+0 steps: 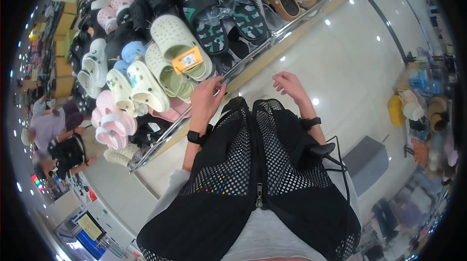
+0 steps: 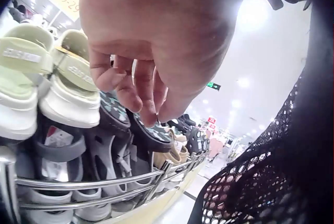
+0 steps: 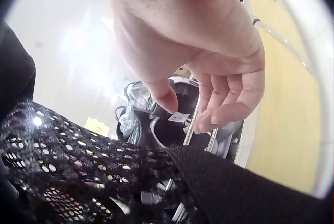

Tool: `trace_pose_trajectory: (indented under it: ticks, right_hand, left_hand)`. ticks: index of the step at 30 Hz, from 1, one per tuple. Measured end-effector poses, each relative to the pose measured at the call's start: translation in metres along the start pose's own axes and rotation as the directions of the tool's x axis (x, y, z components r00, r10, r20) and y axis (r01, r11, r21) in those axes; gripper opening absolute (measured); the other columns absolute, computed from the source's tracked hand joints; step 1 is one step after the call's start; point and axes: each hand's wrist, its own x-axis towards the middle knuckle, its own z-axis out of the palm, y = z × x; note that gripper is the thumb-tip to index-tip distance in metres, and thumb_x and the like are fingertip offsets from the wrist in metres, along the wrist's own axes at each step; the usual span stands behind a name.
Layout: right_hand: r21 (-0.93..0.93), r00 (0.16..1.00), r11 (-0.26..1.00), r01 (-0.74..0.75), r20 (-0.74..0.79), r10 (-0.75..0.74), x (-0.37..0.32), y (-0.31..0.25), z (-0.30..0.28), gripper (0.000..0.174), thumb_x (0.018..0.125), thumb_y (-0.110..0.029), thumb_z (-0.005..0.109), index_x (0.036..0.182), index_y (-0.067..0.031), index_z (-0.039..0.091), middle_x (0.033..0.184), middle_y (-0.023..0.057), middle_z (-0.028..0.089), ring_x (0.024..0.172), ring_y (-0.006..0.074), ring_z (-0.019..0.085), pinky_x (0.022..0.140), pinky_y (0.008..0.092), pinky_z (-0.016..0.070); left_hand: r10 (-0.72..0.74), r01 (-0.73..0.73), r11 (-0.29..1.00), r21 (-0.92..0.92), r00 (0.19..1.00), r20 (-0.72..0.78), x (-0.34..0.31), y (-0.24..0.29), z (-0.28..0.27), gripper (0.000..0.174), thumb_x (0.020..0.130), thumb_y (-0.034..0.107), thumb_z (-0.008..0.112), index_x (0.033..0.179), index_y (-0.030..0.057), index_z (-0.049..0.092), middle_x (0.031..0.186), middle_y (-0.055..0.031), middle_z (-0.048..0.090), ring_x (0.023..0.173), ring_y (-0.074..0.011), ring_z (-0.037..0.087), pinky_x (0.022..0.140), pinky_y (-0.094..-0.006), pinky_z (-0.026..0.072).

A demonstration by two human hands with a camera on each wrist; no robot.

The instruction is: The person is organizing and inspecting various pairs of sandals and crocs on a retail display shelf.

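**A:** left hand (image 1: pixel 206 98) is at the chrome rail (image 1: pixel 243 64), fingers loose, gripping nothing, just beside the pale green clogs (image 1: pixel 177 42). right hand (image 1: pixel 289 86) hangs relaxed, empty too.

**B:** those are smooth moulded foam, rounded toes, holes on top, loosely piled. Bump one and I'd bet several slip over that thin rail.

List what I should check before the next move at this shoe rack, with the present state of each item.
1. Left hand free: ok, fingers loosely curled, nothing held.
2. Right hand free: ok, holds nothing, apart from the metal rail.
3. Pale green clogs near: ok, just beyond the Left hand.
4. Left hand touching the metal rail: cannot tell.
5. Yellow price tag readable: not ok, too blurred.
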Motion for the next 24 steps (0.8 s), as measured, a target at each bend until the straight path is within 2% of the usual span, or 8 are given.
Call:
trace_pose_trajectory:
  ticks: [2,7,9,12,15,17,20,24]
  right_hand:
    - [-0.031,0.999,0.999,0.034,0.029,-0.033,-0.001,-0.003,-0.008,0.041,0.096,-0.039,0.066,0.114,-0.0021,0.068,0.091,0.0059,0.069,0.078,0.0131,0.064,0.064,0.0287,0.0516]
    - [-0.03,0.997,0.997,0.076,0.032,-0.075,0.009,-0.018,-0.018,0.04,0.097,-0.039,0.066,0.114,-0.0021,0.068,0.09,0.0055,0.07,0.077,0.0124,0.064,0.064,0.0279,0.0515]
    - [-0.027,0.995,0.995,0.094,0.028,-0.093,0.015,-0.024,-0.021,0.039,0.097,-0.038,0.067,0.113,-0.0022,0.068,0.09,0.0054,0.07,0.076,0.0122,0.064,0.063,0.0274,0.0513]
    - [-0.009,0.993,0.993,0.116,0.038,-0.115,0.027,-0.036,-0.026,0.038,0.097,-0.035,0.068,0.116,-0.0026,0.067,0.091,0.0054,0.071,0.074,0.0118,0.064,0.061,0.0253,0.0501]
    - [-0.071,0.994,0.992,0.108,0.029,-0.106,0.043,-0.061,-0.029,0.044,0.096,-0.031,0.071,0.127,-0.0007,0.062,0.1,0.0091,0.072,0.075,0.0135,0.067,0.06,0.0258,0.0513]
    - [-0.066,0.954,0.951,0.301,0.007,-0.301,0.06,-0.084,-0.033,0.056,0.094,-0.029,0.073,0.138,0.001,0.054,0.112,0.0135,0.071,0.079,0.0159,0.07,0.06,0.0282,0.0543]
    - [-0.117,0.949,0.942,0.315,0.006,-0.316,0.106,-0.105,-0.045,0.063,0.09,-0.026,0.076,0.139,0.0057,0.053,0.109,0.0155,0.072,0.076,0.0186,0.072,0.063,0.0304,0.0573]
    - [-0.104,0.969,0.978,0.178,0.19,-0.157,0.142,-0.126,-0.052,0.064,0.089,-0.024,0.076,0.139,0.0071,0.052,0.111,0.0171,0.072,0.076,0.0188,0.073,0.059,0.0305,0.0578]
  left_hand:
    - [0.082,-0.082,0.997,0.002,0.997,0.007,0.016,0.015,0.006,0.022,0.088,0.015,0.077,0.109,0.0111,0.073,0.083,-0.0026,0.07,0.07,-0.0217,0.066,0.063,-0.035,0.0526]
    - [0.21,-0.21,0.977,0.046,0.978,-0.007,0.059,0.037,0.034,0.028,0.085,0.012,0.076,0.112,0.0079,0.07,0.092,-0.0048,0.07,0.087,-0.0246,0.066,0.075,-0.0374,0.0531]
    - [0.252,-0.25,0.967,0.051,0.967,-0.042,0.078,0.045,0.049,0.034,0.083,0.012,0.077,0.115,0.0061,0.068,0.103,-0.0085,0.068,0.1,-0.0285,0.064,0.085,-0.0394,0.0525]
    - [0.321,-0.315,0.945,0.091,0.945,-0.067,0.105,0.057,0.066,0.04,0.081,0.013,0.079,0.118,0.0045,0.066,0.112,-0.0114,0.066,0.107,-0.0318,0.061,0.091,-0.0408,0.0519]
    - [0.306,-0.299,0.949,0.099,0.95,-0.066,0.131,0.058,0.083,0.046,0.079,0.015,0.081,0.121,0.0046,0.065,0.12,-0.011,0.064,0.113,-0.033,0.058,0.097,-0.0421,0.05]
    - [0.269,-0.255,0.959,0.12,0.957,-0.113,0.144,0.055,0.095,0.051,0.075,0.017,0.084,0.122,0.0059,0.066,0.122,-0.0086,0.063,0.116,-0.0322,0.057,0.099,-0.0436,0.048]
    - [0.224,-0.208,0.963,0.172,0.972,-0.074,0.158,0.049,0.097,0.052,0.074,0.018,0.085,0.121,0.0071,0.067,0.122,-0.0102,0.064,0.117,-0.0322,0.058,0.102,-0.0429,0.048]
    - [0.166,-0.158,0.982,0.106,0.983,-0.073,0.163,0.043,0.1,0.048,0.071,0.017,0.085,0.116,0.0104,0.07,0.121,-0.0053,0.064,0.117,-0.0294,0.058,0.095,-0.0429,0.0527]
